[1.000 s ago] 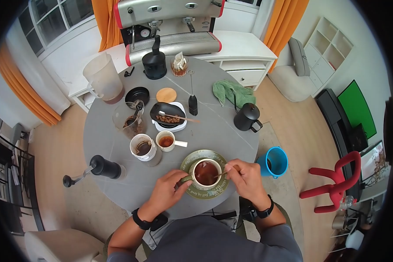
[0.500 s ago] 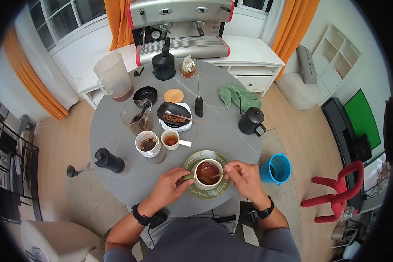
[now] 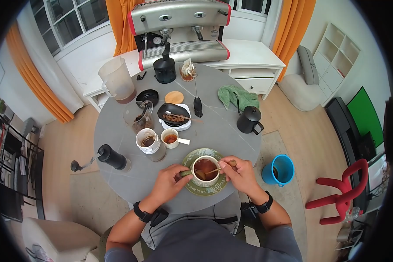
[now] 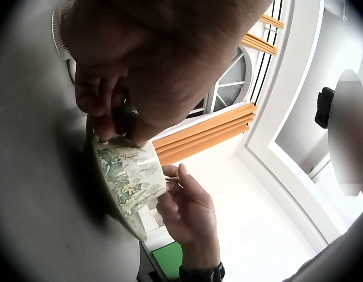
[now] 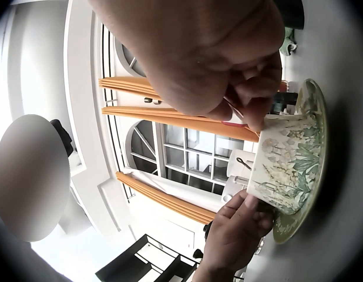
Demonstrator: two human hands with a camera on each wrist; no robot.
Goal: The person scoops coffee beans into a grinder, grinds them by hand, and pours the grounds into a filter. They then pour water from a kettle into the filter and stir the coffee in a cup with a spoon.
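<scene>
A floral cup of reddish-brown liquid stands on a green patterned saucer near the table's front edge. My left hand pinches the cup's green handle from the left. On the opposite side, my right hand pinches the handle of a slim spoon, whose bowl dips into the liquid toward the cup's left wall. The right fingertips are right at the cup's rim in the right wrist view. Behind the cup is a small white cup holding some brown liquid.
A white-rimmed container and a hand grinder stand to the left. Farther back are a scale with a dish of beans, a frother and a black kettle. A blue bucket is off the table's right side.
The right hand has moved slightly left, closer over the cup's rim. The spoon's bowl has swung toward the cup's left side. The left hand stays at the handle.
</scene>
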